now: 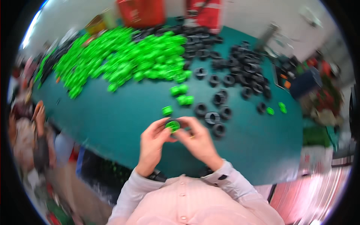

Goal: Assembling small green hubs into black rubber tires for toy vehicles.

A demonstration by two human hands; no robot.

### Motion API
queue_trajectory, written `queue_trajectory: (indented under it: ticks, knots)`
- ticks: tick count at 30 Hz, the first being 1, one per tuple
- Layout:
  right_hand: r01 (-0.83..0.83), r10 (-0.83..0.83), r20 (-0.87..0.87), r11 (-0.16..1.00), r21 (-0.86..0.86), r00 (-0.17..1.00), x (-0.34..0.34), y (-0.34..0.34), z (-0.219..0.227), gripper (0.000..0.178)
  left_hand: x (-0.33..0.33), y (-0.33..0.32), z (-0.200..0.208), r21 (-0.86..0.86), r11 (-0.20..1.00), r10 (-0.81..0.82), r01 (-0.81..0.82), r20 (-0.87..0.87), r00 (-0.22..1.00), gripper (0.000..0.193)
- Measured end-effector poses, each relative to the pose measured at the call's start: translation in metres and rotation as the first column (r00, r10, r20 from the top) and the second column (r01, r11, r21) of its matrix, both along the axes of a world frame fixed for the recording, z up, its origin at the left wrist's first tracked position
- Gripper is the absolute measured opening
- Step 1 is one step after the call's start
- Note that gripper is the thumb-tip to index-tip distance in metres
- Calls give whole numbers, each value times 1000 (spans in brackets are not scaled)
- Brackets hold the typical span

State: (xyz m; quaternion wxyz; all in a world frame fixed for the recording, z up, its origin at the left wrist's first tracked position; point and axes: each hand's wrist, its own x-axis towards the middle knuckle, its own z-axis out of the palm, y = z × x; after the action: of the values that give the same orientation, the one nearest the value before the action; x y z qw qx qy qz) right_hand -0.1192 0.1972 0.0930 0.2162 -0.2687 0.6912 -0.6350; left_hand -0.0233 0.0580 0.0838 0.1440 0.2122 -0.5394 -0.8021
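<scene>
Between my two hands is a small toy wheel [173, 125], a bright green hub with a black tire around it. My left hand [153, 140] grips it from the left, fingers curled round the edge. From the other side my right hand [197, 138] pinches it, the thumb at the hub's face. Just beyond the fingers stands a loose green hub [167, 110]. More green hubs [185, 100] lie a little farther off. To the right of my hands are several loose black tires [212, 118].
A big heap of green hubs [127, 60] spreads over the far left of the green table [112, 112]. Black tires [247, 67] are piled at the far right. Red containers [140, 13] stand at the back. Another person's hand [39, 112] shows at the left edge.
</scene>
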Motion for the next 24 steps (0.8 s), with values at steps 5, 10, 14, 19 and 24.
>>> queue_trajectory:
  ticks: [5,10,14,19,24]
  knots:
    - [16,-10,-214,1000,24,977,5,-1,-21,34,7,6,0,-201,979,-4,7,15,1000,34]
    - [136,-134,-203,991,-4,970,13,31,-15,38,-5,33,-1,-223,968,-129,115,-53,990,27]
    - [205,-207,-207,978,-33,956,15,54,-15,38,-6,60,8,-370,910,-214,186,-33,976,27]
    - [241,-243,-228,970,-36,943,23,59,-20,36,-6,68,-1,-388,904,-215,181,-45,976,30]
    - [118,-114,-189,993,8,975,17,58,-7,34,-4,51,-7,-380,907,-215,182,-46,976,29]
